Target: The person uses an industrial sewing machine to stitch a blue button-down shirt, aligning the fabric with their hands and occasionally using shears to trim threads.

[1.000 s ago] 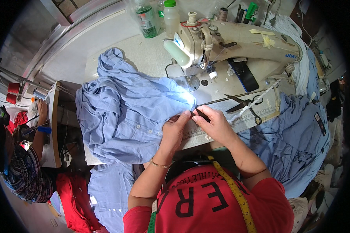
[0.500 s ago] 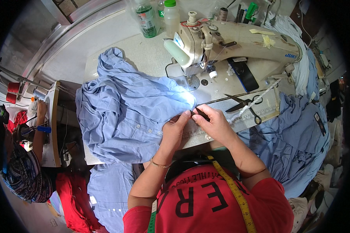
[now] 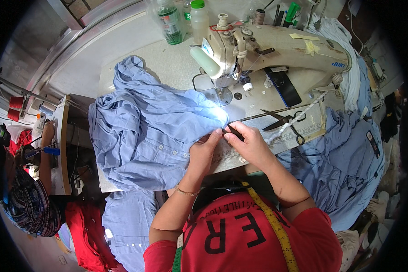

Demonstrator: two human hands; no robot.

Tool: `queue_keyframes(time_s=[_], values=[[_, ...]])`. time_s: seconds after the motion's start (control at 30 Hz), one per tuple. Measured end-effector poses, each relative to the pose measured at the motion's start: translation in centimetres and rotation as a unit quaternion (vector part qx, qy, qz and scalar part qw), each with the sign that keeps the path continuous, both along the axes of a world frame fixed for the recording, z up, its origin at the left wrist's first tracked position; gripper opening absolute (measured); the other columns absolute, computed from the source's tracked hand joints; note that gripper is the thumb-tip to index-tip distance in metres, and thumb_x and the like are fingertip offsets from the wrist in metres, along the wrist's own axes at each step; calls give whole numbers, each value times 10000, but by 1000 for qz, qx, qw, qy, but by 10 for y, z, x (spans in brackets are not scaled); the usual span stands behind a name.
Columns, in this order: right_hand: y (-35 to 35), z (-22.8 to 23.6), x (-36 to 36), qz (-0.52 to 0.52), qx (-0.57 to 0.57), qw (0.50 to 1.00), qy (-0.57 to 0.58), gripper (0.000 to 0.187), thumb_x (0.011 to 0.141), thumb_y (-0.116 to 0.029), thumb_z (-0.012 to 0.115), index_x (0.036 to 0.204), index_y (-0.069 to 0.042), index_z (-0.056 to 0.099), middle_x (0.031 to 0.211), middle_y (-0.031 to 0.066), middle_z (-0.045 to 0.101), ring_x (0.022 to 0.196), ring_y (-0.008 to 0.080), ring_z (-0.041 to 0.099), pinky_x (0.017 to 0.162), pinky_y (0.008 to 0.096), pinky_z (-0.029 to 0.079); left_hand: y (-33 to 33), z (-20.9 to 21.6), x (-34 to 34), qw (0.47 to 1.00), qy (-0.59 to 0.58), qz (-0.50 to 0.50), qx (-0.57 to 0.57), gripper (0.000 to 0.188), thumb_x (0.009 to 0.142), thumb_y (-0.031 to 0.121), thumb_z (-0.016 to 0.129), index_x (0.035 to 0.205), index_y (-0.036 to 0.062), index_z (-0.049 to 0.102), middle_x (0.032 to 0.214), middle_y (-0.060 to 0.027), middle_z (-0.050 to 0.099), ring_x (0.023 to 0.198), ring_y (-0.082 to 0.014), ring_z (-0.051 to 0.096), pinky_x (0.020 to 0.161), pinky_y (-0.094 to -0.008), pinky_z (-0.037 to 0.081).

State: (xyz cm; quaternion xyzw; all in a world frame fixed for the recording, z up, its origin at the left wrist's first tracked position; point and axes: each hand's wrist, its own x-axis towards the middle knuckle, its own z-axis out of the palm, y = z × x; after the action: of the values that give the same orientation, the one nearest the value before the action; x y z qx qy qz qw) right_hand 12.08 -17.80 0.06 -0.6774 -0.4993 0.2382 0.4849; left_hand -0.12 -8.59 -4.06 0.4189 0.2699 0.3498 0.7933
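A light blue button shirt [image 3: 145, 122] lies bunched over the left half of the sewing table. My left hand [image 3: 204, 148] is closed on its right edge, thumb and fingers pinching the cloth. Tip to tip with it, my right hand [image 3: 250, 144] is closed around a small dark tool [image 3: 234, 132], mostly covered by the fingers, so its kind is not clear. Just beyond the hands, the lamp of the sewing machine [image 3: 231, 54] lights the cloth brightly. Black scissors [image 3: 285, 123] lie open to the right of my right hand.
A dark phone [image 3: 283, 86] and small white buttons [image 3: 268, 82] rest under the machine arm. Bottles [image 3: 200, 18] stand at the back. More blue garments [image 3: 335, 167] hang at the right. A tape measure [image 3: 276, 222] hangs round my neck. Another person's arm [image 3: 46, 154] works at the left table.
My hands and the shirt stay almost exactly in place. At the far left, the other person's arm and body have shifted slightly.
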Motion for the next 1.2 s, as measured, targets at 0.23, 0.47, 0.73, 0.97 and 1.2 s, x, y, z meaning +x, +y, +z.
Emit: queue_keyframes(time_s=[0.23, 0.47, 0.73, 0.97, 1.2], values=[[1, -7, 1, -4, 62, 987, -145, 168, 908, -156, 595, 992, -12, 578, 885, 175, 642, 812, 392, 629, 667, 437, 499, 1, -1, 1, 999, -7, -5, 34, 145, 887, 52, 654, 1024, 3, 663, 983, -57, 674, 899, -142, 613, 842, -272, 467], [2, -13, 2, -33, 113, 964, -240, 141, 902, -168, 603, 978, -49, 601, 877, 135, 636, 774, 346, 639, 650, 425, 507, 0, 6, 0, 998, 38, 0, 48, 134, 880, 73, 674, 996, 8, 666, 959, -43, 666, 880, -133, 601, 825, -269, 462], [7, -23, 7, -29, 169, 939, -297, 132, 882, -177, 630, 957, -69, 621, 838, 103, 628, 725, 315, 620, 633, 403, 482, 2, 6, -3, 993, 100, -11, 58, 231, 869, 94, 691, 1074, -6, 656, 1041, -42, 661, 938, -130, 594, 857, -267, 452], [8, -30, 15, -11, 228, 918, -324, 124, 818, -147, 684, 920, -93, 638, 847, 65, 640, 741, 277, 625, 656, 371, 476, -2, 7, -3, 988, 117, 1, 101, 241, 881, 92, 671, 1094, -19, 642, 1051, -47, 653, 945, -138, 590, 867, -272, 448], [5, -25, 13, 68, 284, 901, -321, 136, 771, -117, 718, 894, -101, 663, 873, 34, 670, 755, 238, 647, 650, 351, 463, 2, -8, -1, 987, 115, 10, 108, 232, 882, 96, 670, 1080, -23, 643, 1037, -47, 654, 917, -134, 593, 826, -271, 464]])
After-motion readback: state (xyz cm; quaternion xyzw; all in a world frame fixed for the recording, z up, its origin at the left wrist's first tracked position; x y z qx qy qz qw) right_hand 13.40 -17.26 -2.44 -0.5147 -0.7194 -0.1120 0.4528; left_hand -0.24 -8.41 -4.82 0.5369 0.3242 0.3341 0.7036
